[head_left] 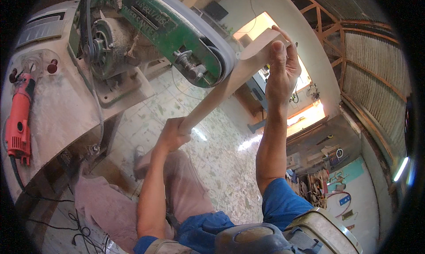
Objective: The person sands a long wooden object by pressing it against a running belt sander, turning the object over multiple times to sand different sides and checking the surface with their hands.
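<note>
A long pale wooden piece (221, 92), broad and flat at its upper end and narrower toward the lower one, is held slantwise in front of me. My left hand (173, 134) is closed around its narrow lower end. Up at the broad end, my right hand (284, 65) grips it, thumb on the near face and fingers behind. Between my hands, the wood lies at the rounded end of a grey sanding belt (228, 54) on a green belt sander (168, 39). Whether wood and belt touch, I cannot tell.
The sander's dusty motor and pulley (106, 43) sit on a bench (57, 110) to the left. A red power tool (20, 116) lies there, its black cord (48, 200) hanging to the floor. Debris litters the tiles (221, 165). Wood scraps (312, 190) are stacked at right.
</note>
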Motion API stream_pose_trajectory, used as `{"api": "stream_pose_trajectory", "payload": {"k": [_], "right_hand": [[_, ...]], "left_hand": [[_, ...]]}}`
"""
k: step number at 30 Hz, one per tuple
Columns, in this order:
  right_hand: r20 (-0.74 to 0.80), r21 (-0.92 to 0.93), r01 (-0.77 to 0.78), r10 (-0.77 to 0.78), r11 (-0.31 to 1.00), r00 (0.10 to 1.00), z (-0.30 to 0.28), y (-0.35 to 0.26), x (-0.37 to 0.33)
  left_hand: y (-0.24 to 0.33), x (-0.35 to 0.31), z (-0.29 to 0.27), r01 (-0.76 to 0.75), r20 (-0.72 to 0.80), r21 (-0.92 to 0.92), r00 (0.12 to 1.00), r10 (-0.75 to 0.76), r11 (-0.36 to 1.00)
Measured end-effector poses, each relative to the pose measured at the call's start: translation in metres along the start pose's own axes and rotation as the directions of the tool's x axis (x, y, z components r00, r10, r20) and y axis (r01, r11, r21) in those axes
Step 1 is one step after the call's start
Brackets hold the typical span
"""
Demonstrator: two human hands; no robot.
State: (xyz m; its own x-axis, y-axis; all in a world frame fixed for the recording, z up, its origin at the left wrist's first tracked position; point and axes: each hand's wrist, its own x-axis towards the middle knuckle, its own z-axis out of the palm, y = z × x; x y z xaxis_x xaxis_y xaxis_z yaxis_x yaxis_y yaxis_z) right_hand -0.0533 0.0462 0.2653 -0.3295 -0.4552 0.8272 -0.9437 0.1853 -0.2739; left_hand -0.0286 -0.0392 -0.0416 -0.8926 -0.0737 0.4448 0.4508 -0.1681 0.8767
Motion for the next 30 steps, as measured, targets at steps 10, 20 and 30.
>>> {"api": "stream_pose_trajectory", "payload": {"k": [10,20,30], "right_hand": [[-0.013,0.02,0.051,-0.05,0.999,0.999,-0.012,0.01,0.031],[-0.024,-0.122,0.016,-0.019,0.992,1.0,0.009,-0.001,0.003],[-0.022,-0.129,0.043,-0.046,0.991,0.999,0.005,0.002,0.002]], "left_hand": [[0.032,0.011,0.001,0.037,0.031,-0.051,0.999,-0.035,0.998],[-0.001,0.003,0.001,0.087,0.119,-0.109,0.99,-0.074,0.99],[-0.003,0.003,0.004,0.13,0.116,-0.227,0.988,-0.106,0.965]]}}
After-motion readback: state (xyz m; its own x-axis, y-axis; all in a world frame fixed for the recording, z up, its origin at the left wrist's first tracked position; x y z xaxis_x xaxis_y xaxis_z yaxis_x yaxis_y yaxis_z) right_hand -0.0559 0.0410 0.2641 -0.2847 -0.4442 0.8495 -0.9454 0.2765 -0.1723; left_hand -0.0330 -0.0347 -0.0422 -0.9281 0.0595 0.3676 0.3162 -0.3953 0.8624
